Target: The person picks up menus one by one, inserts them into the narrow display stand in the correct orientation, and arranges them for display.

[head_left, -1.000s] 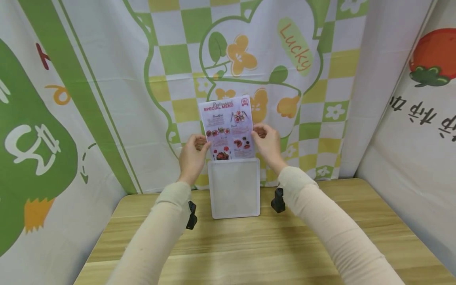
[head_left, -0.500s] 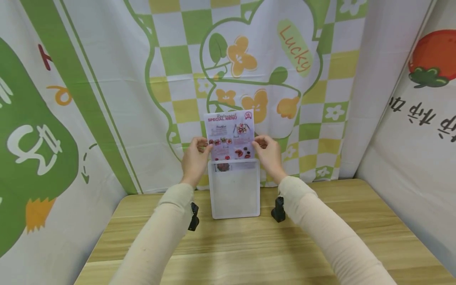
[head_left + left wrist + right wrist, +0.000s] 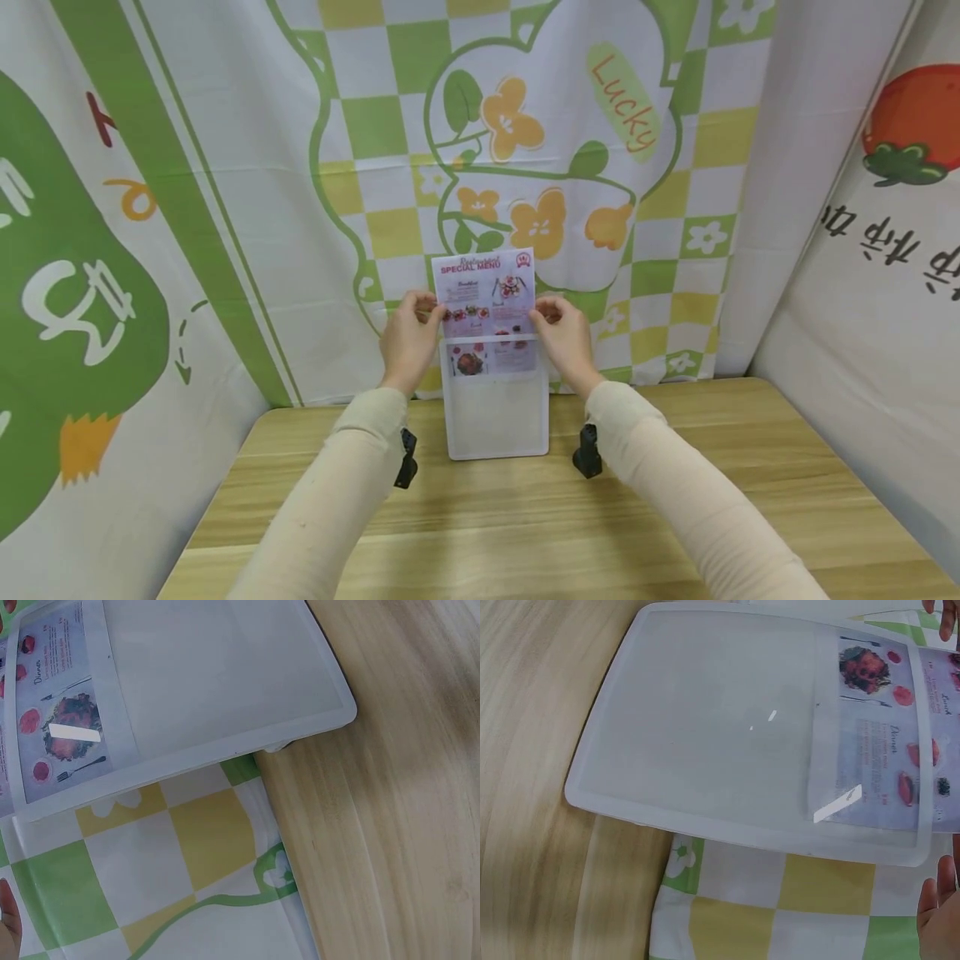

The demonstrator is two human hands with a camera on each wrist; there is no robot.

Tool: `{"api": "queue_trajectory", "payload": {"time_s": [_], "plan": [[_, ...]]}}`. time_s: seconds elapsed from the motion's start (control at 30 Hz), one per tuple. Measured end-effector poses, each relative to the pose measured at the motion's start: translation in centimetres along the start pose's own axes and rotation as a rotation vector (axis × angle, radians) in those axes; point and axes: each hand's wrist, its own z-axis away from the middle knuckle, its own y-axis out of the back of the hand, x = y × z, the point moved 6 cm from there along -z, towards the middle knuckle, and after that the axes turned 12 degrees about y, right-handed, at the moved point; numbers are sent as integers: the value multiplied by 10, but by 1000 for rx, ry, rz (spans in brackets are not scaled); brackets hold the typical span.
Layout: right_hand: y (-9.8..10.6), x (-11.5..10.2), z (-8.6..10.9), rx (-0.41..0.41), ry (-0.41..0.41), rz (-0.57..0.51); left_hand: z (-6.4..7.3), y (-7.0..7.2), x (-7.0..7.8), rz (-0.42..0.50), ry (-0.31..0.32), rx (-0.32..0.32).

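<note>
A printed menu sheet (image 3: 483,292) stands upright, its lower part behind the clear front of a white-rimmed display frame (image 3: 497,421). Its upper part rises above the frame's top rim. My left hand (image 3: 407,342) pinches the sheet's left edge between thumb and fingers, just above the rim. On the opposite edge, my right hand (image 3: 566,337) pinches it at about the same height. Through the clear front in the right wrist view, the sheet's "Dinner" part (image 3: 877,735) shows. The left wrist view shows the sheet's lower end (image 3: 67,712) inside the frame too.
The frame stands on a wooden table (image 3: 495,525) near its back edge. Behind it hangs a checkered green and yellow curtain (image 3: 382,125). Printed cloth walls (image 3: 847,275) border both sides. A black wrist camera (image 3: 587,450) hangs under each wrist.
The menu sheet has moved down, from standing above the rim to partly inside the frame. Both hands have lowered slightly with it, still pinching its edges. The frame has stayed in place.
</note>
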Motion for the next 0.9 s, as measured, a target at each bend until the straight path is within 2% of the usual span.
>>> {"api": "queue_trajectory", "payload": {"time_s": [0.23,0.4,0.9], "plan": [[2,-15,-15,18,7,-56,3,-4,-6,-1,14,-15],[1,-23,-20,21,20,-52,4,-6,-11,21,25,-12],[-1,-11,-1,-22,-18,-48,2,-3,-3,95,-32,-23]]}}
